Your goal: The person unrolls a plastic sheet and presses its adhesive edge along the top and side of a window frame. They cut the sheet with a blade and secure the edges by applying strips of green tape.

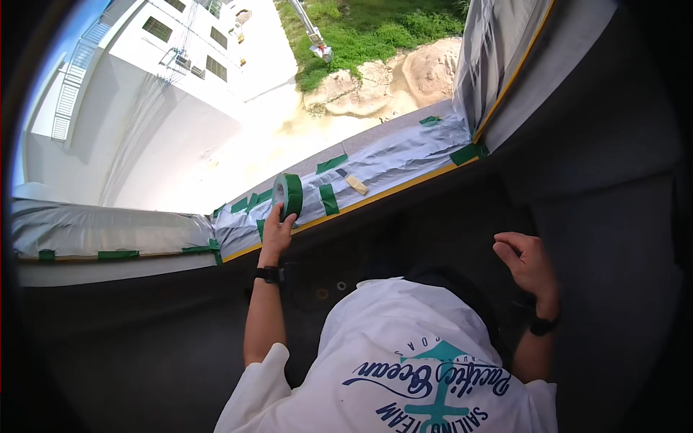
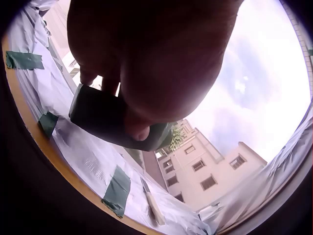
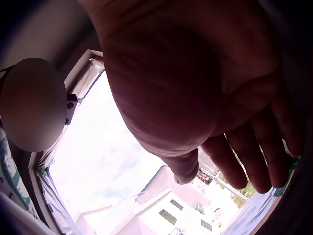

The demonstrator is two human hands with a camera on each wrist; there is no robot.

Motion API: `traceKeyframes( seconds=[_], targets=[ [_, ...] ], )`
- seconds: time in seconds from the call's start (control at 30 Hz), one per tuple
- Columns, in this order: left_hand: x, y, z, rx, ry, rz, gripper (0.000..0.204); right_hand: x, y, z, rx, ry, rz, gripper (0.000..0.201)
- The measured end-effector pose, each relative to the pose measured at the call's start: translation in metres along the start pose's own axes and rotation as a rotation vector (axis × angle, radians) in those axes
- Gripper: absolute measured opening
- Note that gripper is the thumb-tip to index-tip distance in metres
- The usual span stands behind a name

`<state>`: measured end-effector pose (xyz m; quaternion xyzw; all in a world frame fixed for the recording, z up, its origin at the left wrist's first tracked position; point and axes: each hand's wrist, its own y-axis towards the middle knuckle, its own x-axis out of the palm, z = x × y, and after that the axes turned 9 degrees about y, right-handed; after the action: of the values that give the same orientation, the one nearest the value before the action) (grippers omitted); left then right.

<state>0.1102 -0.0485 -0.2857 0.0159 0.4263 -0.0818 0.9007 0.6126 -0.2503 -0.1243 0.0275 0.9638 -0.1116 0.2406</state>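
Observation:
A roll of green tape [image 1: 291, 193] is gripped in my left hand [image 1: 275, 234], just above the plastic-covered sill. The thumb lies across the roll's outer face in the left wrist view, with fingertips showing behind it. My right hand [image 1: 527, 263] is held over the dark area to the right and holds nothing; its fingers hang loosely extended in the right wrist view. To the right of the roll, a small bladed tool with a pale handle [image 1: 356, 185] lies on the plastic sheeting [image 1: 390, 162]. Strips of green tape [image 1: 329, 200] stick to that sheeting.
Yellow edging [image 1: 382, 201] runs along the sill's inner side. More plastic sheeting [image 1: 123, 229] covers the left side, and a gathered sheet [image 1: 494, 54] hangs at the right. Outside stand a white building [image 1: 180, 79] and greenery [image 1: 390, 32]. Small rings [image 1: 322, 294] lie below.

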Motion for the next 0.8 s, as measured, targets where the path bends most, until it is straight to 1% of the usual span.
traceKeyframes(
  seconds=[0.03,0.07,0.13,0.17,0.2,0.23,0.27,0.3,0.33,0.37,0.4,0.47,0.5,0.53,0.57,0.63,0.67,0.7,0.73,0.77,0.8],
  targets=[
    [-0.004,0.001,0.005,0.038,-0.048,0.064,0.034,0.001,0.002,0.0,0.008,-0.007,-0.008,0.038],
    [-0.007,-0.001,0.011,0.036,-0.043,0.078,0.034,0.002,0.002,0.0,-0.006,-0.005,-0.013,0.038],
    [-0.012,-0.002,0.024,-0.001,-0.231,0.173,0.034,0.005,0.007,-0.002,-0.012,-0.054,-0.025,0.036],
    [-0.015,-0.002,0.031,0.034,-0.152,0.229,0.037,0.007,0.014,-0.007,-0.031,-0.057,-0.018,0.036],
    [-0.014,-0.004,0.039,0.057,-0.144,0.243,0.036,0.01,0.019,-0.013,-0.068,-0.062,-0.057,0.035],
    [-0.018,-0.011,0.071,0.077,-0.139,0.245,0.035,0.015,0.021,-0.019,-0.093,-0.068,-0.095,0.034],
    [-0.023,-0.02,0.099,0.079,-0.149,0.232,0.035,0.024,0.028,-0.023,-0.164,-0.045,-0.079,0.033],
    [-0.027,-0.028,0.127,0.142,-0.075,0.179,0.033,0.037,0.035,-0.031,-0.269,-0.005,-0.013,0.033],
    [-0.025,-0.025,0.152,0.222,-0.009,0.134,0.031,0.048,0.043,-0.04,-0.432,-0.049,0.038,0.036],
    [-0.019,-0.027,0.169,0.343,0.01,0.165,0.028,0.056,0.05,-0.052,-0.472,-0.043,0.05,0.041],
    [-0.015,-0.029,0.187,0.393,-0.016,0.123,0.03,0.065,0.058,-0.059,-0.553,-0.021,0.073,0.048],
    [-0.009,-0.029,0.219,0.478,-0.052,0.066,0.031,0.074,0.069,-0.075,-0.643,0.003,0.141,0.058],
    [-0.007,-0.031,0.233,0.497,-0.07,0.002,0.032,0.075,0.072,-0.08,-0.673,0.013,0.162,0.059],
    [-0.005,-0.033,0.244,0.511,-0.086,-0.063,0.032,0.076,0.073,-0.08,-0.659,0.047,0.17,0.059],
    [-0.002,-0.034,0.253,0.529,-0.095,-0.076,0.032,0.076,0.072,-0.078,-0.646,0.08,0.173,0.059],
    [0.005,-0.034,0.27,0.494,-0.108,-0.159,0.034,0.076,0.067,-0.069,-0.635,0.075,0.223,0.057],
    [0.011,-0.034,0.275,0.509,-0.116,-0.165,0.034,0.075,0.065,-0.064,-0.639,0.08,0.249,0.056],
    [0.016,-0.033,0.278,0.566,-0.071,-0.187,0.034,0.074,0.062,-0.059,-0.647,0.071,0.257,0.056],
    [0.018,-0.033,0.281,0.617,-0.019,-0.202,0.035,0.075,0.058,-0.053,-0.59,0.131,0.286,0.053],
    [0.018,-0.036,0.288,0.583,-0.021,-0.27,0.038,0.077,0.056,-0.046,-0.535,0.197,0.304,0.05],
    [0.02,-0.037,0.292,0.591,0.013,-0.305,0.039,0.076,0.056,-0.034,-0.601,0.106,0.372,0.046]
  ],
)
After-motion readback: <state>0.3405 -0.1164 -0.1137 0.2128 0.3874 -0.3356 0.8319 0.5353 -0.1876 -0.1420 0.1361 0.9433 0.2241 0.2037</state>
